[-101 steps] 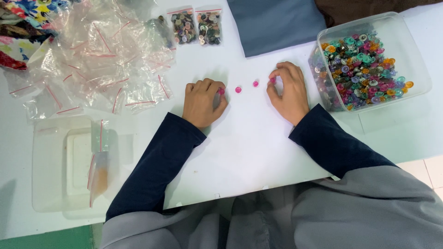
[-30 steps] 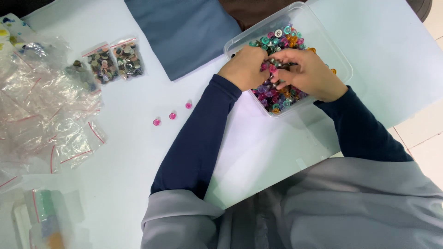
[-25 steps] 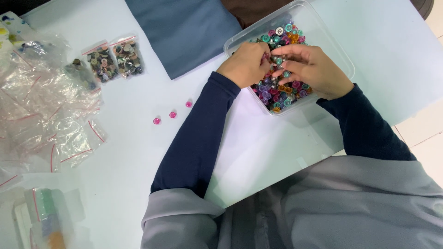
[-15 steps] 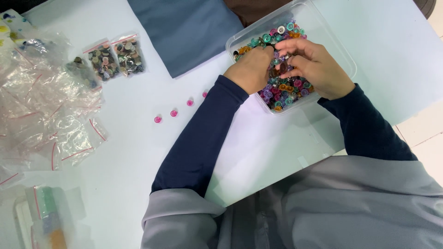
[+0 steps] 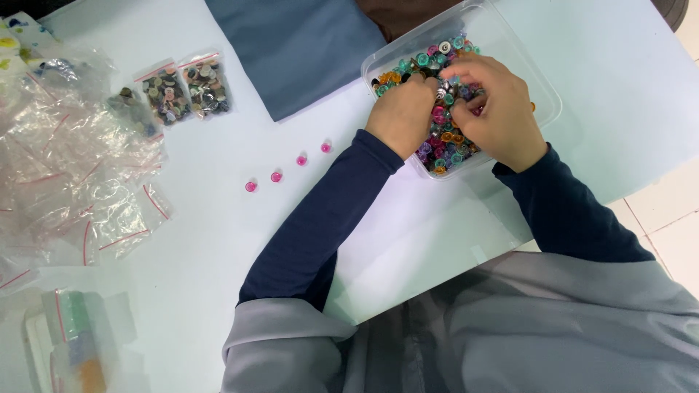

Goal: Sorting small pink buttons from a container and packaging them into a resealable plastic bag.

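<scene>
Both my hands are inside a clear plastic container (image 5: 545, 81) filled with small multicoloured buttons (image 5: 440, 149). My left hand (image 5: 403, 114) rests knuckles-up on the near left part of the heap, its fingers curled into the buttons. My right hand (image 5: 497, 110) lies right beside it, fingertips bent down among the buttons; what either hand grips is hidden. Several pink buttons (image 5: 277, 176) lie in a slanted row on the white table (image 5: 211, 240), left of my left sleeve.
Two small zip bags of mixed buttons (image 5: 166, 94) lie at the back left, next to a pile of empty clear zip bags (image 5: 73, 182). A blue-grey cloth (image 5: 306, 44) lies behind. A clear box (image 5: 73, 349) stands at the near left. The table edge runs at the right.
Both hands left the pink buttons on the table and went into the container. Over the last second they stay there, fingers shifting among the buttons; one more pink button shows beside my left sleeve.
</scene>
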